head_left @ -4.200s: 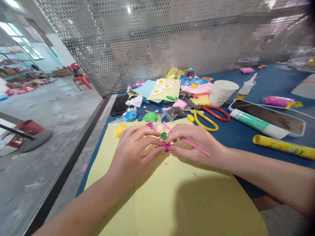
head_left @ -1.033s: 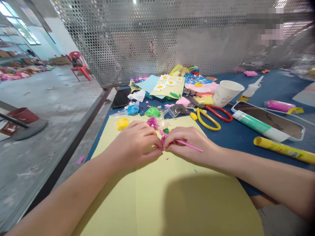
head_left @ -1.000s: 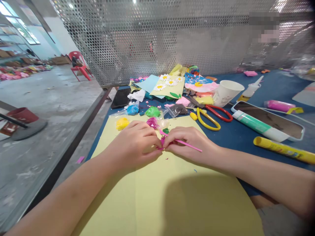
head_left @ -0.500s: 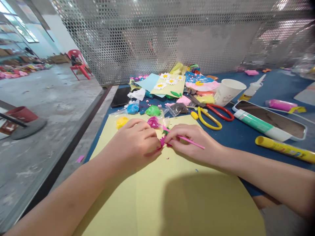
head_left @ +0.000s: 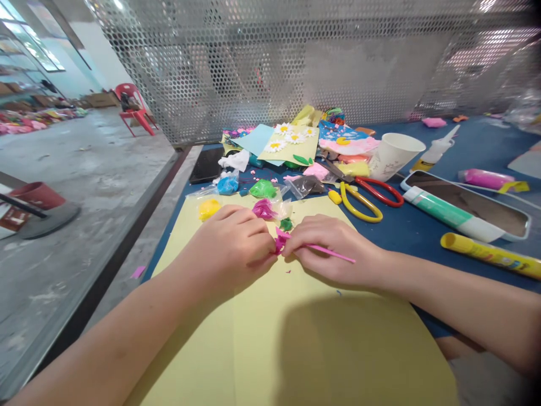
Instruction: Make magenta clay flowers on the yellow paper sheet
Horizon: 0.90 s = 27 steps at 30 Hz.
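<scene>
Both hands meet over a pale yellow paper sheet [head_left: 296, 338] on the blue table. My left hand [head_left: 230, 251] is curled, its fingertips pinching a small magenta clay piece [head_left: 279, 243]. My right hand [head_left: 333, 248] grips a thin pink modelling stick [head_left: 327, 251], whose tip touches the magenta piece. Just beyond the hands lie small bags of clay: magenta [head_left: 264, 209], green [head_left: 262, 189], yellow [head_left: 208, 208] and blue [head_left: 228, 185].
Yellow and red scissors [head_left: 366, 197], a white paper cup [head_left: 395, 155], a glue bottle [head_left: 437, 149], a green-white tube [head_left: 439, 211], a yellow glue stick [head_left: 490, 255], a phone [head_left: 469, 200] and daisy craft sheets [head_left: 289, 144] crowd the back. A perforated metal screen [head_left: 296, 62] stands behind; the table's left edge drops to the concrete floor.
The hands have stayed together over the sheet, working the magenta piece; the stick's tip has shifted slightly against it. The view has drifted a little.
</scene>
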{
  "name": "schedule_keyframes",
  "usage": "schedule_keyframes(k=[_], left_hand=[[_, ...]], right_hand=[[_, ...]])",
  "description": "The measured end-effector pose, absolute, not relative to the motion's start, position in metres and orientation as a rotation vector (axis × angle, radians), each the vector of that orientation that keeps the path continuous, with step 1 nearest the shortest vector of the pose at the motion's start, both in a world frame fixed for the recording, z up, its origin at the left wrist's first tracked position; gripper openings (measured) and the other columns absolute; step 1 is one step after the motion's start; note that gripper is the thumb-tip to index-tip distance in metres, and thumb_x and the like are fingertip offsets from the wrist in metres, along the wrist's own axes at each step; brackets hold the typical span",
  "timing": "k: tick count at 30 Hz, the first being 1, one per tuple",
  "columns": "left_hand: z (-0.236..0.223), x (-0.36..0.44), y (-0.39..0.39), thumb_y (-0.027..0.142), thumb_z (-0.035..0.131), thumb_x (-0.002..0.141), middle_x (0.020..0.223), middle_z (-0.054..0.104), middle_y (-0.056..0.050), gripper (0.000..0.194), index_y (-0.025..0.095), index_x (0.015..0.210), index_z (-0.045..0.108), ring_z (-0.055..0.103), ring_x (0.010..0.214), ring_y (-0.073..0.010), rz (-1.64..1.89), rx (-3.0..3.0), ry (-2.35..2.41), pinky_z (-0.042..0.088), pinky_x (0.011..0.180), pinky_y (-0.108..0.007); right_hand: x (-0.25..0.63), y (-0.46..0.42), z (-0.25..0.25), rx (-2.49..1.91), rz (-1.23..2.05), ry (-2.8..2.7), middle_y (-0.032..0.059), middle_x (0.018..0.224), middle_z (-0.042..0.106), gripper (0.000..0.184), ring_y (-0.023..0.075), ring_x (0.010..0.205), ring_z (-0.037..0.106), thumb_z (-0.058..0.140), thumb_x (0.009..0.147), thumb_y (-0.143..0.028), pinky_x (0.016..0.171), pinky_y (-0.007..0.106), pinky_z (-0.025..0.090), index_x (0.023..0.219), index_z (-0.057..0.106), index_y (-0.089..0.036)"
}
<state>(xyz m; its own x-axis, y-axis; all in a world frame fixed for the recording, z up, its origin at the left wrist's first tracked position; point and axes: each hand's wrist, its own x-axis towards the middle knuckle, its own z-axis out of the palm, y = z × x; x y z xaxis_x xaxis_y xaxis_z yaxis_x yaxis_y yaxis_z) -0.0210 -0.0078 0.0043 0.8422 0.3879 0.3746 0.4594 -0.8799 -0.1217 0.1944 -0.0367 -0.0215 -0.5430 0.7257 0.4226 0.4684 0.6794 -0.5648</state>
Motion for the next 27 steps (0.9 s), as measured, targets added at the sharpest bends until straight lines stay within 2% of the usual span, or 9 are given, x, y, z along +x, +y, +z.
schedule_keyframes(k=[5, 9, 12, 17, 22, 27], left_hand=[[0.006, -0.021, -0.008, 0.026, 0.052, 0.089, 0.076, 0.067, -0.002, 0.02, 0.02, 0.075, 0.066, 0.059, 0.077, -0.0178, -0.494, -2.916, -0.733, 0.041, 0.075, -0.033], [0.007, -0.024, -0.006, 0.018, 0.046, 0.087, 0.082, 0.069, -0.001, 0.022, 0.022, 0.081, 0.067, 0.059, 0.081, -0.0182, -0.585, -2.962, -0.801, 0.04, 0.078, -0.034], [0.005, -0.025, -0.005, 0.013, 0.045, 0.086, 0.083, 0.069, 0.0, 0.025, 0.022, 0.079, 0.067, 0.058, 0.082, -0.0178, -0.616, -2.976, -0.743, 0.04, 0.079, -0.033], [0.002, -0.025, -0.005, 0.016, 0.049, 0.088, 0.083, 0.07, 0.002, 0.024, 0.025, 0.077, 0.069, 0.057, 0.08, -0.0174, -0.605, -2.977, -0.718, 0.041, 0.079, -0.034], [0.004, -0.027, -0.003, 0.013, 0.045, 0.087, 0.084, 0.07, 0.0, 0.026, 0.022, 0.079, 0.068, 0.058, 0.082, -0.0189, -0.59, -2.971, -0.725, 0.041, 0.078, -0.035], [0.006, -0.027, -0.002, 0.013, 0.042, 0.088, 0.083, 0.068, -0.002, 0.028, 0.021, 0.079, 0.068, 0.059, 0.081, -0.0194, -0.596, -2.949, -0.781, 0.041, 0.077, -0.035]], right_hand=[[0.195, -0.037, -0.024, -0.87, 0.486, -2.288, -0.0037, 0.077, 0.072, 0.027, 0.012, 0.072, 0.063, 0.055, 0.075, 0.0, 0.073, 0.027, 0.045, 0.085, 0.071, -0.02], [0.195, -0.036, -0.024, -0.859, 0.482, -2.264, -0.0032, 0.079, 0.072, 0.026, 0.0126, 0.073, 0.063, 0.055, 0.077, -0.002, 0.073, 0.027, 0.045, 0.086, 0.071, -0.02], [0.195, -0.036, -0.022, -0.906, 0.465, -2.27, -0.0028, 0.076, 0.072, 0.025, 0.0134, 0.07, 0.062, 0.054, 0.077, -0.002, 0.072, 0.029, 0.045, 0.082, 0.07, -0.02], [0.195, -0.037, -0.021, -0.947, 0.483, -2.289, -0.0019, 0.077, 0.072, 0.026, 0.0149, 0.072, 0.062, 0.054, 0.076, -0.002, 0.074, 0.03, 0.046, 0.083, 0.071, -0.02], [0.2, -0.034, -0.015, -1.048, 0.828, -1.991, -0.0002, 0.081, 0.072, 0.028, 0.0141, 0.075, 0.065, 0.05, 0.079, -0.005, 0.07, 0.026, 0.049, 0.083, 0.072, -0.021], [0.208, -0.028, -0.01, -1.018, 1.06, -1.611, -0.0003, 0.078, 0.071, 0.02, 0.0124, 0.071, 0.066, 0.053, 0.079, -0.01, 0.062, 0.022, 0.05, 0.076, 0.07, -0.02]])
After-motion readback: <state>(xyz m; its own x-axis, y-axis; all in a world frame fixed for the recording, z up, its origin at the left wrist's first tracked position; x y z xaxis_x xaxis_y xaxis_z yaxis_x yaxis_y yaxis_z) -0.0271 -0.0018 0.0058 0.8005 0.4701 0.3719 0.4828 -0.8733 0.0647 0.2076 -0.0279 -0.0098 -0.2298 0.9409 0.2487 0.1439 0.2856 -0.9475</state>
